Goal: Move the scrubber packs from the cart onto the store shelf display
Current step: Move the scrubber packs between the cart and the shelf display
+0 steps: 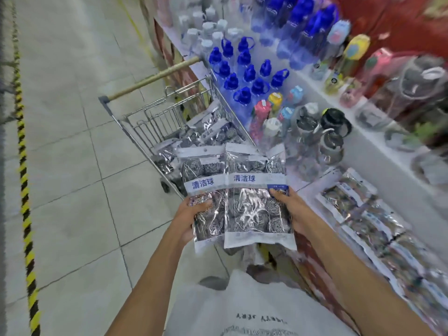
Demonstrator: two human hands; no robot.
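Fingers [278,193] pinching 2 crinkly plastic scrubber packs [254,197]

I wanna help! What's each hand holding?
Left hand: grips the left pack.
Right hand: grips the right pack.

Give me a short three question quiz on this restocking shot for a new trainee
1. True or false: both hands hold scrubber packs.
2. Where do packs already lie on display? A) the shelf to the person's right B) the floor C) the cart handle
3. Fill in: more packs wait inside the ____.

Key
1. True: the left hand and the right hand hold the scrubber packs.
2. A: the shelf carries the displayed packs.
3. cart.
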